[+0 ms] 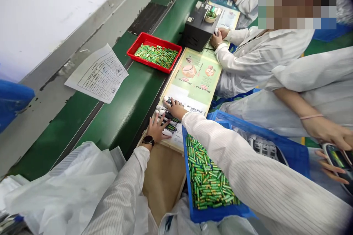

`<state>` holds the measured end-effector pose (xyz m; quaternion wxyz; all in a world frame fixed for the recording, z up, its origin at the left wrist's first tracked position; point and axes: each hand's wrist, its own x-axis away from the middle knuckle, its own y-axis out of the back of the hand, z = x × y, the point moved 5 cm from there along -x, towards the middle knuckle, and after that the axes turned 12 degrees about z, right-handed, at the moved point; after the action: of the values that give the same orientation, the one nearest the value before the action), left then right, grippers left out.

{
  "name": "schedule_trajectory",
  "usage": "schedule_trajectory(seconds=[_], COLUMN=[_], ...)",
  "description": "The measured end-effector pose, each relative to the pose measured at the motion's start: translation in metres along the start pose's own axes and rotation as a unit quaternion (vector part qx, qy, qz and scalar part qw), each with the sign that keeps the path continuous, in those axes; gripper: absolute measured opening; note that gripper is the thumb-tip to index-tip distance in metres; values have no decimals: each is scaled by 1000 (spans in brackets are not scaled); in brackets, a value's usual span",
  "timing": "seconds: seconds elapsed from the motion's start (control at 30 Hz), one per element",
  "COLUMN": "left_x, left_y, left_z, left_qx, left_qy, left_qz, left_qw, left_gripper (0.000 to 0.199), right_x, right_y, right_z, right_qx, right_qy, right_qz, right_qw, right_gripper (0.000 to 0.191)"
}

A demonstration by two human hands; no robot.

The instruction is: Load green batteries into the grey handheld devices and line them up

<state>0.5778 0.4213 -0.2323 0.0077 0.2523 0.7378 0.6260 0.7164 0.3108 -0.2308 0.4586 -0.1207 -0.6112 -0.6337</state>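
Several white-and-black handheld devices point(168, 127) lie side by side on the worktop, with green batteries showing in the open back of at least one. My left hand point(156, 131), wearing a dark watch, rests over them with its fingers spread. Just beyond it, my right hand point(175, 109) reaches in from the right, fingers apart, touching the device at the far end of the row point(167, 100). Part of the row is covered by my hands. A blue bin point(186, 176) full of loose green batteries point(211, 181) stands under my right forearm.
A red tray point(149, 64) of green batteries sits on the green conveyor point(121, 99), near a printed sheet point(99, 73). Beyond the mouse-pad-printed mat point(197, 73) stands a black box point(197, 31). Co-workers sit along the right; one person's hands point(331, 132) hold a similar device.
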Motion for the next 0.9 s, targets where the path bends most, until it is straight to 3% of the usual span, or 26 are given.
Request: schedule_trajectory(seconds=[0.17, 0.4, 0.6, 0.77, 0.9], left_x=[-52, -138, -218, -265, -271], left_y=[11, 26, 52, 66, 70], left_z=[-12, -16, -18, -12, -10], left_qx=[-6, -19, -17, -7, -1], left_qy=[-2, -44, -60, -57, -72], left_qz=[-24, -65, -85, -90, -85], left_qw=[1000, 997, 994, 994, 994], left_gripper=[108, 122, 118, 114, 109], right_x=[-8, -30, -61, -69, -35], right_y=[22, 63, 117, 144, 136], right_z=[-50, -121, -175, -201, -198], right_qx=[57, 11, -36, -73, -165], right_qy=[61, 14, -6, -21, -46], right_qz=[-54, -77, -92, -127, -230], right_qw=[995, 997, 995, 989, 958], right_gripper=[71, 86, 92, 90, 71])
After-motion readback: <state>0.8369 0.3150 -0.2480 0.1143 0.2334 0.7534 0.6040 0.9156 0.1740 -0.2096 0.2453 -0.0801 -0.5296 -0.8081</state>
